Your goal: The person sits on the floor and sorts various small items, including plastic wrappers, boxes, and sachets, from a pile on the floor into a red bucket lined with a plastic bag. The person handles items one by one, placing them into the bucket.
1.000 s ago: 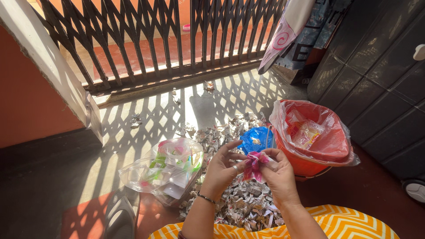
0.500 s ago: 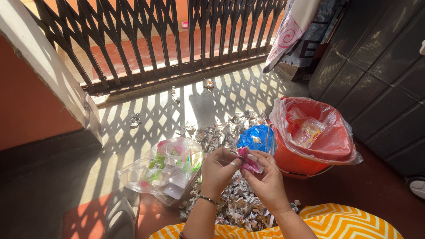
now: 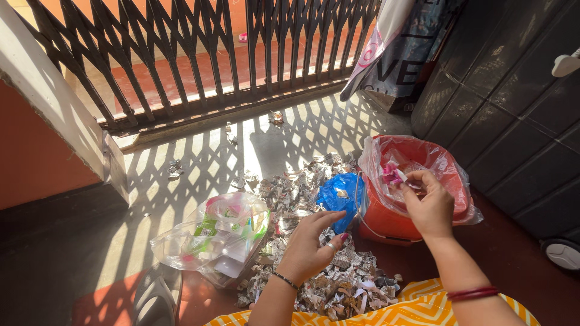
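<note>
My right hand (image 3: pixel 430 204) holds a small crumpled pink wrapper (image 3: pixel 391 174) over the red bucket (image 3: pixel 386 218), which is lined with a clear plastic bag (image 3: pixel 441 163). My left hand (image 3: pixel 312 239) hovers with fingers apart above a heap of crumpled printed paper scraps (image 3: pixel 305 235) on the floor, holding nothing. A blue plastic bag (image 3: pixel 338 192) lies between the heap and the bucket.
A clear plastic bag (image 3: pixel 211 238) with packets inside lies left of the heap. A metal lattice gate (image 3: pixel 199 48) spans the back, a dark cabinet (image 3: pixel 513 102) stands right, cloth (image 3: pixel 393 42) hangs near it. A sandal (image 3: pixel 158 296) is at bottom left.
My hands have parted. The right hand carried the pink wrapper rightward to above the bucket; the left hand let go of it and dropped toward the paper heap.
</note>
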